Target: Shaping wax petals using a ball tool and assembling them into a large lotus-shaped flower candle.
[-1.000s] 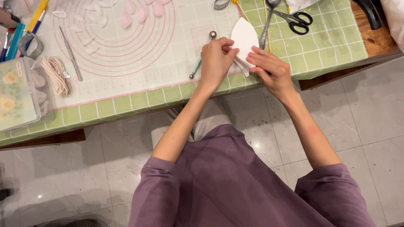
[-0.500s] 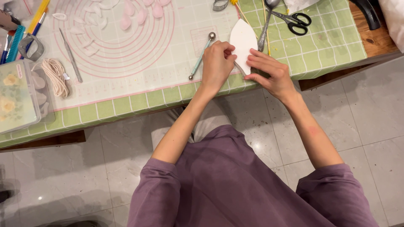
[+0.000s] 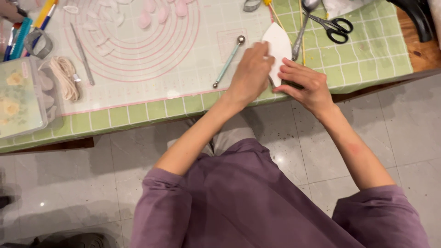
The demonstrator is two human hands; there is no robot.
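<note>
The white leaf-shaped piece (image 3: 277, 46) lies flat on the counter (image 3: 367, 59), partly tucked under both hands, and its long axis runs away from the person, its pointed tip aimed at the far edge of the counter and its broad end hidden beneath the fingers. The left hand (image 3: 250, 73) sits on the piece's left edge, fingers curled down and pressed together against it; whether the thumb pinches the edge or only presses on it cannot be told, since the back of the hand covers the contact. The right hand (image 3: 305, 85) lies just to the right and slightly nearer the person, fingers stretched out side by side toward the left hand, fingertips resting at the lower right margin of the piece, and it looks to be holding the piece down rather than gripping it. Both hands touch the piece; the left covers more of it, and the free tip sticks out beyond both sets of fingers. A ball-ended modelling tool (image 3: 228, 60) lies just left of the left hand, slanted toward the far right. Black-handled scissors (image 3: 333, 26) lie beyond the right hand, well apart from it, next to a long metal tool (image 3: 301, 32) just right of the piece.
</note>
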